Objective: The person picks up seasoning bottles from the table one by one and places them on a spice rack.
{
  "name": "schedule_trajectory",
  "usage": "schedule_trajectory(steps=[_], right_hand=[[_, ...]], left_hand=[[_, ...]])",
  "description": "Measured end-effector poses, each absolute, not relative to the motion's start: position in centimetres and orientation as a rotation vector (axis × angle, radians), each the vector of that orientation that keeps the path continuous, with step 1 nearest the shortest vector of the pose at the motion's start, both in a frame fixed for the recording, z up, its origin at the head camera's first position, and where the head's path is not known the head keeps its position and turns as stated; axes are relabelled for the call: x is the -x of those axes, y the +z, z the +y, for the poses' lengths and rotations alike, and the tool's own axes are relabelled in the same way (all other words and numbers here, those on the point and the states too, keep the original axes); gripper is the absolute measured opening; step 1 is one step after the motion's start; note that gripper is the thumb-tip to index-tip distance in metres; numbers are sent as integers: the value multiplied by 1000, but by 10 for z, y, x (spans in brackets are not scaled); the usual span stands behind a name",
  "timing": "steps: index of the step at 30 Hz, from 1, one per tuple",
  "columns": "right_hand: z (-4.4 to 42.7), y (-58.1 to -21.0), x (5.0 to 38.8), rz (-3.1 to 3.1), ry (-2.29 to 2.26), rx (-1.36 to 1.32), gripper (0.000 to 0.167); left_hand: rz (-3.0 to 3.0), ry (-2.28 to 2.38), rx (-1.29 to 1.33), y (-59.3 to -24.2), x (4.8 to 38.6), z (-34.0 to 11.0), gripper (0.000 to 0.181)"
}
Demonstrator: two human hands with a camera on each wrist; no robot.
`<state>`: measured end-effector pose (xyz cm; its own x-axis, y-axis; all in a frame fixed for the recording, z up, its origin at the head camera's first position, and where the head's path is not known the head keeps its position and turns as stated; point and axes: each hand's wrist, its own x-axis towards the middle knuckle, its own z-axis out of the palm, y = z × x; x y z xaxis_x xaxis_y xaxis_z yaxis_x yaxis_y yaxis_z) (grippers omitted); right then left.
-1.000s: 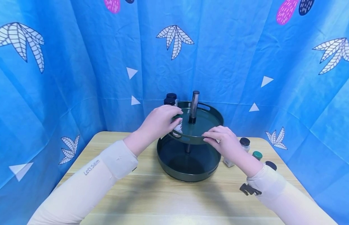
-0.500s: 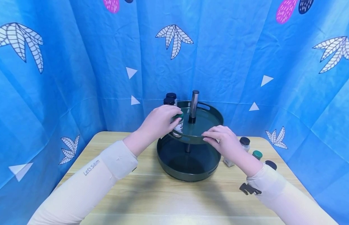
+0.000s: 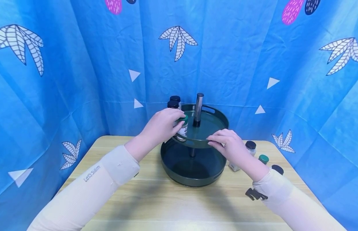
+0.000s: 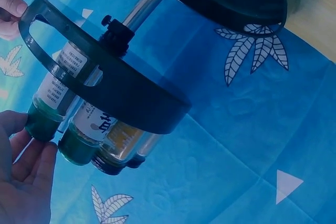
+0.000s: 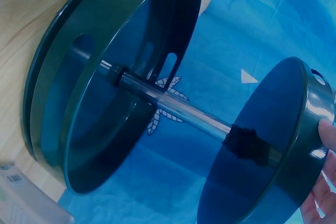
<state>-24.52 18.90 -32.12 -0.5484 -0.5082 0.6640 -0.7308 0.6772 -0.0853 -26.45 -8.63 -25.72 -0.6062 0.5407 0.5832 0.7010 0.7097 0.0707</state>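
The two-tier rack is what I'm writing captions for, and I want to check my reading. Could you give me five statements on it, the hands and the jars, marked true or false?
1. The left hand pinches a green-capped jar at the upper tray. True.
2. The right hand grips the metal post. False: it pinches the upper tray's rim.
3. In the head view, two black-capped jars show beyond the left hand. True.
4. Every jar cap visible over the table on the right is black. False: one cap there is green.
5. The metal post sticks up above the upper tray. True.
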Motion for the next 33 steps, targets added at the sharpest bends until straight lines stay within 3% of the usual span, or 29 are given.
schedule_trajectory(steps=[33], right_hand=[[188,-321,246,-2269,483,-945,26]], left_hand=[[-2206,-382,963,-274,248,-102,23]])
